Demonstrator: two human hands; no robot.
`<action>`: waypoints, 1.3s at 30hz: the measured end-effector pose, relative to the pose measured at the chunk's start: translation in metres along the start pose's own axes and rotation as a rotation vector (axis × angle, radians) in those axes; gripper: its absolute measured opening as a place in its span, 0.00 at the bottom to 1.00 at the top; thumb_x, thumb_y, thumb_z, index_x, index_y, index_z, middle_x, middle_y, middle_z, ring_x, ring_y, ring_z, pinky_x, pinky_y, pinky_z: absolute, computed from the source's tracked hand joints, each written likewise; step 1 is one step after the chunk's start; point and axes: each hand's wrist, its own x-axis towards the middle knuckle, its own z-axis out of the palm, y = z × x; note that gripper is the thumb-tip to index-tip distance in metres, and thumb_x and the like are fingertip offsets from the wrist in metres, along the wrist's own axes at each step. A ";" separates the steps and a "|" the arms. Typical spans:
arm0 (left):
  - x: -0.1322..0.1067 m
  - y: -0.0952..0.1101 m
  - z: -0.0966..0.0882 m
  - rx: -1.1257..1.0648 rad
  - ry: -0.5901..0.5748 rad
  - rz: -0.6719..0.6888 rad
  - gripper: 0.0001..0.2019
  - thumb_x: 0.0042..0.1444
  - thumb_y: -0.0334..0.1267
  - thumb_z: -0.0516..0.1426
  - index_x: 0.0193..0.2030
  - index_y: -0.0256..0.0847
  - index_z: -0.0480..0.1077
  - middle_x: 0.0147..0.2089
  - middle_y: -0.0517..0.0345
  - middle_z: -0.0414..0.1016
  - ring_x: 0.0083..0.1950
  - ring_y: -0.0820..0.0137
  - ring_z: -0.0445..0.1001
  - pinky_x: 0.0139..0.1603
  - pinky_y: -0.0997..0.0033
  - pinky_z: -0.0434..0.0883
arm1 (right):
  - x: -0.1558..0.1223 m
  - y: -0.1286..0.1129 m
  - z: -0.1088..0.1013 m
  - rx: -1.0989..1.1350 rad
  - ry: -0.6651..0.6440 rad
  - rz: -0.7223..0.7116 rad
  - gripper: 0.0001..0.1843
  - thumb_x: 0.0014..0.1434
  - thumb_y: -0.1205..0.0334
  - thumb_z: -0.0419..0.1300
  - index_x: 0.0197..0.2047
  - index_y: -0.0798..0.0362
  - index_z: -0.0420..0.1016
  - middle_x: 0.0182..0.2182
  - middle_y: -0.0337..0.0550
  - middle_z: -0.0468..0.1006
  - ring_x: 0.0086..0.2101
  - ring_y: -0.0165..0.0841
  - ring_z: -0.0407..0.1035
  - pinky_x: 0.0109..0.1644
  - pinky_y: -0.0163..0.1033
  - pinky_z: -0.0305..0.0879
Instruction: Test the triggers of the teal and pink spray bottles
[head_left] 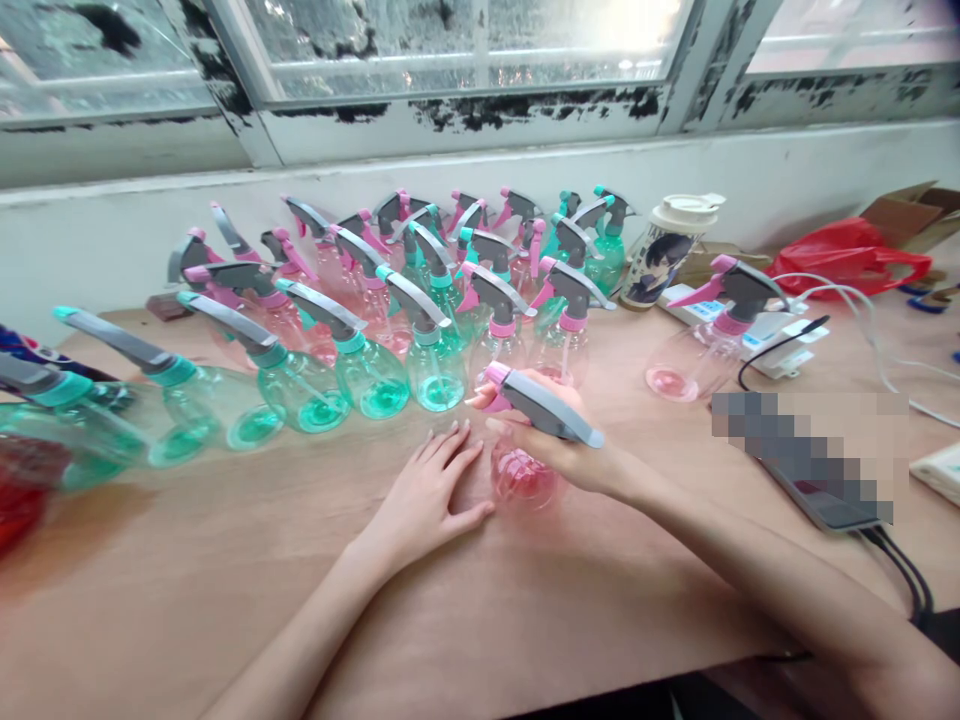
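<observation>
My right hand (559, 435) is wrapped round the neck of a pink spray bottle (525, 475), just under its grey and pink trigger head. The bottle is upright at the middle of the table, its lower part clear pink plastic. Beside it, my left hand (429, 490) lies flat on the tabletop with fingers stretched out, holding nothing. Just beyond the hands runs a front row of spray bottles, with a green one (439, 375) and a pink one (566, 335) closest. Another pink spray bottle (686, 355) stands apart to the right.
More pink and green spray bottles crowd toward the wall. A patterned cup (667, 250) with a white lid, a red plastic bag (847, 258), a power strip (780, 340) with cables and a phone (825, 490) are on the right. A red object (26, 490) sits at the left edge.
</observation>
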 end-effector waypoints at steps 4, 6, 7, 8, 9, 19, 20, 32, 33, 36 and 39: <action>0.000 -0.001 0.001 -0.011 0.009 -0.002 0.32 0.59 0.54 0.60 0.65 0.38 0.64 0.70 0.41 0.59 0.70 0.47 0.57 0.69 0.44 0.53 | 0.001 0.000 0.004 0.029 0.073 0.026 0.14 0.59 0.56 0.64 0.47 0.50 0.72 0.42 0.43 0.79 0.45 0.37 0.76 0.50 0.44 0.73; 0.000 -0.001 0.001 -0.014 0.010 -0.002 0.33 0.59 0.54 0.60 0.65 0.38 0.64 0.70 0.41 0.59 0.70 0.47 0.57 0.69 0.44 0.53 | 0.002 -0.003 0.004 -0.025 0.101 0.005 0.12 0.59 0.55 0.65 0.43 0.51 0.73 0.38 0.41 0.79 0.39 0.34 0.76 0.45 0.41 0.73; 0.000 -0.001 0.001 -0.013 0.010 -0.002 0.33 0.59 0.54 0.60 0.66 0.38 0.63 0.70 0.41 0.59 0.70 0.47 0.56 0.69 0.44 0.53 | 0.002 -0.004 0.003 -0.072 0.112 -0.009 0.10 0.59 0.55 0.64 0.40 0.51 0.73 0.34 0.40 0.79 0.35 0.32 0.75 0.41 0.38 0.73; 0.000 -0.001 0.001 -0.009 0.007 -0.001 0.33 0.59 0.54 0.59 0.66 0.39 0.63 0.70 0.42 0.58 0.70 0.47 0.56 0.69 0.44 0.53 | 0.003 -0.006 0.002 -0.123 0.120 -0.021 0.09 0.59 0.55 0.64 0.38 0.52 0.73 0.31 0.38 0.78 0.31 0.30 0.73 0.37 0.36 0.71; 0.000 -0.001 0.001 -0.002 0.003 -0.001 0.33 0.59 0.55 0.59 0.67 0.39 0.62 0.71 0.42 0.58 0.70 0.48 0.56 0.69 0.45 0.53 | 0.003 -0.007 0.002 -0.171 0.125 -0.031 0.09 0.60 0.55 0.63 0.36 0.52 0.72 0.28 0.37 0.76 0.28 0.29 0.71 0.33 0.35 0.69; 0.000 -0.001 0.001 0.072 -0.028 0.007 0.34 0.60 0.55 0.58 0.68 0.37 0.60 0.71 0.42 0.56 0.72 0.52 0.53 0.71 0.48 0.51 | 0.003 -0.009 -0.002 -0.184 0.114 -0.100 0.08 0.61 0.64 0.60 0.30 0.52 0.68 0.23 0.33 0.69 0.23 0.25 0.65 0.28 0.33 0.64; 0.000 -0.001 0.001 0.069 -0.028 0.007 0.34 0.60 0.55 0.58 0.68 0.37 0.60 0.71 0.42 0.56 0.72 0.52 0.53 0.71 0.48 0.51 | 0.003 -0.008 -0.001 -0.165 0.118 -0.091 0.06 0.61 0.64 0.60 0.32 0.53 0.70 0.25 0.35 0.71 0.25 0.27 0.67 0.31 0.34 0.66; 0.001 0.002 -0.003 0.065 -0.032 0.000 0.34 0.60 0.55 0.58 0.67 0.36 0.61 0.72 0.41 0.54 0.72 0.51 0.54 0.70 0.46 0.52 | -0.003 0.006 0.003 -0.029 0.136 -0.053 0.12 0.60 0.63 0.62 0.48 0.49 0.77 0.45 0.46 0.80 0.44 0.39 0.76 0.54 0.49 0.72; 0.001 0.002 -0.003 0.064 -0.030 0.000 0.34 0.60 0.55 0.58 0.67 0.36 0.61 0.72 0.40 0.54 0.72 0.51 0.53 0.70 0.47 0.52 | -0.003 0.006 0.003 -0.035 0.136 -0.055 0.12 0.60 0.63 0.62 0.49 0.49 0.76 0.45 0.46 0.80 0.44 0.38 0.76 0.54 0.49 0.72; 0.001 0.002 -0.003 0.067 -0.035 0.001 0.35 0.60 0.54 0.58 0.67 0.34 0.61 0.72 0.39 0.54 0.72 0.51 0.53 0.70 0.47 0.51 | -0.004 0.005 0.003 -0.060 0.139 -0.053 0.13 0.61 0.64 0.61 0.50 0.49 0.75 0.44 0.46 0.80 0.43 0.38 0.76 0.53 0.49 0.72; 0.001 0.002 -0.003 0.076 -0.044 -0.002 0.35 0.60 0.55 0.58 0.68 0.34 0.61 0.72 0.40 0.54 0.72 0.51 0.53 0.71 0.47 0.51 | -0.004 0.004 0.003 -0.115 0.162 -0.069 0.12 0.60 0.64 0.61 0.48 0.50 0.76 0.39 0.44 0.80 0.39 0.37 0.75 0.48 0.47 0.74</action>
